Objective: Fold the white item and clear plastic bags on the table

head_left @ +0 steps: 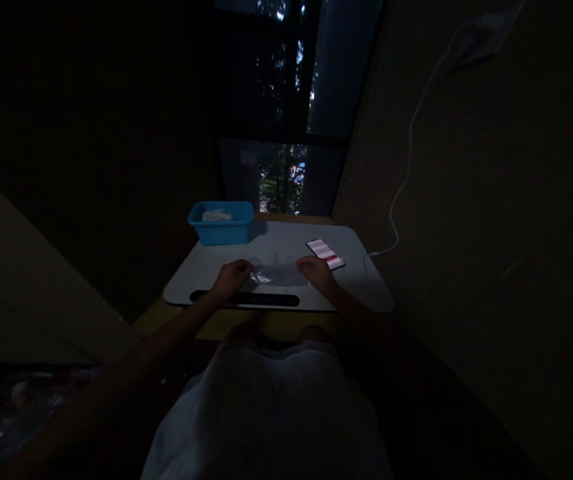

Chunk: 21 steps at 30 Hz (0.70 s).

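- The left hand [233, 277] is pinching the left end of a clear plastic piece [276, 275] between thumb and fingers.
- The right hand [315, 272] is curling at the opposite end, apparently pinching it too.
- The plastic is spanning the space between both hands, low over the near part of the white table [286, 233]; whether it is resting there, or holding anything inside, I cannot tell.
- Spreading it out looks done, judging by its fairly flat lie; the handling seems unfinished, as neither hand is letting go. How much is remaining is not showing.
- A lit phone [326, 253] is lying just beyond the right hand.
- Farther off, a blue bin [223, 235] is standing at the table's far left corner, holding something whitish [217, 215], too dark to identify.
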Each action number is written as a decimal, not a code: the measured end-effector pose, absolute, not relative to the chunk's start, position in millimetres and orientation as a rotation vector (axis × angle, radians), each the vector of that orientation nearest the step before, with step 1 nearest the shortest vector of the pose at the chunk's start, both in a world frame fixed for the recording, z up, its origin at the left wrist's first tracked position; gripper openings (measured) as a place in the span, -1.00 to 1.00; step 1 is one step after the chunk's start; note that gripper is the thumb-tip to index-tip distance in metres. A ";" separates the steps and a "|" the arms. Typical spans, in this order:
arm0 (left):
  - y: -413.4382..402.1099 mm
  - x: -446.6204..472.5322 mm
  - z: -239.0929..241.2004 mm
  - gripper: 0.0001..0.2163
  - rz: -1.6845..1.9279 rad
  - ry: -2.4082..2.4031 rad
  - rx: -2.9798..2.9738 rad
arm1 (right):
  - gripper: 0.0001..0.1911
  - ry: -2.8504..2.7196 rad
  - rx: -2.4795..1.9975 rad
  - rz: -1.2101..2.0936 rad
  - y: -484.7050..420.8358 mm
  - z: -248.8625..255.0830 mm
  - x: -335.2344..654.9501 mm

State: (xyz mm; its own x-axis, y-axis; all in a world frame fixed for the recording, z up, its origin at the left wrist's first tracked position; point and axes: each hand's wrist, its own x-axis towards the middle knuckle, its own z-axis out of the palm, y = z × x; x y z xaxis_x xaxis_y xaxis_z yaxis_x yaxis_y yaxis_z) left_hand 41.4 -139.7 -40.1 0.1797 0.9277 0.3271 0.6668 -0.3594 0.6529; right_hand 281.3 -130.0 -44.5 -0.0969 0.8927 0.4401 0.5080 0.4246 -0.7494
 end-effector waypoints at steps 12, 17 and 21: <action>-90.9 44.0 -57.4 -0.79 0.990 1.501 2.025 | -0.90 -1.709 -1.253 0.594 -84.5 -62.3 280.2; -79.5 47.9 -67.4 -0.76 0.970 1.511 1.932 | -0.87 -1.703 -1.301 0.618 -69.0 -67.5 279.0; -80.5 51.8 -66.3 -0.73 0.907 1.579 1.957 | -0.79 -1.628 -1.379 0.605 -66.3 -73.6 280.8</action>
State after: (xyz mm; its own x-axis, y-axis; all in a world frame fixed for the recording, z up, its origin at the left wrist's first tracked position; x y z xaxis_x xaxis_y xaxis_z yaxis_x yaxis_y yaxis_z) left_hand 51.8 -80.5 -66.3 0.1223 0.9715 0.2031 0.6650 -0.2321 0.7098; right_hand 280.8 -66.3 -73.6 0.0166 0.9493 0.3140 0.5138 0.2613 -0.8172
